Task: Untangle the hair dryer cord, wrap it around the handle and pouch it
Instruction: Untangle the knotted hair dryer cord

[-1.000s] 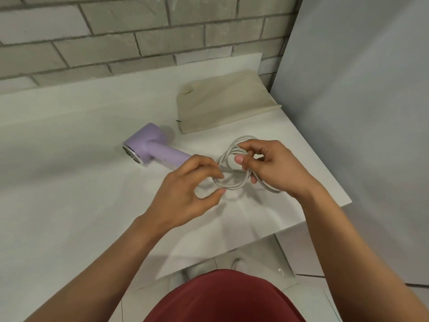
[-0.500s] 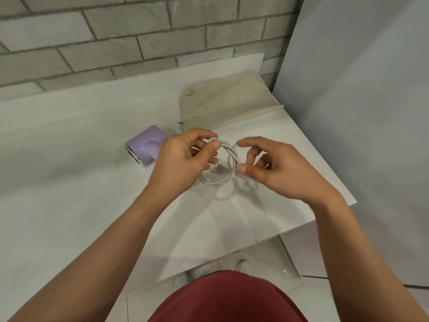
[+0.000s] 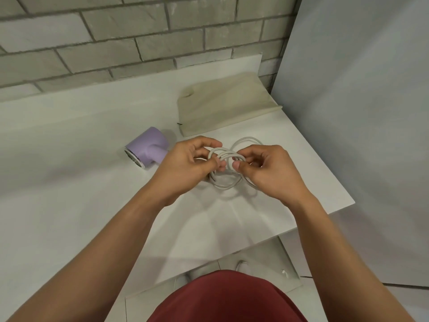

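A lilac hair dryer (image 3: 147,146) lies on the white table (image 3: 69,182), its nozzle facing front left; most of the handle is hidden behind my left hand. Its pale grey cord (image 3: 226,169) sits in tangled loops just right of the dryer. My left hand (image 3: 185,162) pinches the loops from the left, thumb and fingertips closed on the strands. From the right, my right hand (image 3: 267,170) pinches the same bundle, and one loop sticks out behind it. A beige cloth pouch (image 3: 222,105) lies flat behind the hands.
A grey brick wall (image 3: 139,38) runs along the table's back edge. A pale panel (image 3: 359,112) stands at the right, past the table's right edge. The table's front edge is close below my forearms, with tiled floor beneath.
My left hand has moved right from the dryer handle onto the cord loops. Both hands now meet at the bundle, which sits slightly further from me, with one loop spread out behind.
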Demonstrator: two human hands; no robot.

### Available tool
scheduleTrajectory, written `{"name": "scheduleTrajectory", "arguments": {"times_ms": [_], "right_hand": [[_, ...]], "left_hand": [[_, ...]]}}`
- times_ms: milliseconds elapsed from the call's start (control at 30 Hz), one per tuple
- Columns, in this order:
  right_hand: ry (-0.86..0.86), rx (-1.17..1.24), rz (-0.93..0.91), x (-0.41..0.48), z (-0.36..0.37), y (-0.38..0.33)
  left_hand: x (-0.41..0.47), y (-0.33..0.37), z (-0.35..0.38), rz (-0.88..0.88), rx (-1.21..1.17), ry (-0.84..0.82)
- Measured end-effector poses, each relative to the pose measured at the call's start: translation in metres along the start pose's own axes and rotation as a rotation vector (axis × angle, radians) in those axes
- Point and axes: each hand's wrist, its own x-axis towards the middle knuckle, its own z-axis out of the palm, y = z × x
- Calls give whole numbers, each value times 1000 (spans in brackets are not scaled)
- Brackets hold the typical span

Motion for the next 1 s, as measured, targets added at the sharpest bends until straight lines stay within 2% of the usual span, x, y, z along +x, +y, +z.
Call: {"name": "scheduleTrajectory", "arguments": {"times_ms": [100,200,300,367,500,600,667,733,900,1000], "right_hand": [[-13,-124,-69,2,-1,-6],[-26,-168,-116,4,-1,-11],[-46,-18,-35,8,-3,-12],[-91,62,27,8,-5,-12],[-136,294,62,5,-3,-14],[-172,368,26,5,-2,-16],[-142,329,20,7,-5,-16],[-106,270,24,10,-9,-14],[-123,66,-52,14,-13,-14],[-138,66,-75,16,-11,-16]], "left_hand": [[6,8,-4,-92,41,-57],[15,14,-9,-109,211,-107],[21,15,-11,-21,324,-79],[22,12,-8,20,246,-15],[22,4,7,50,-138,199],[20,0,16,121,-191,306],[20,0,13,130,-154,290],[21,3,4,207,42,213],[27,30,-29,582,834,-53],[31,46,-35,577,1156,-154]]}}
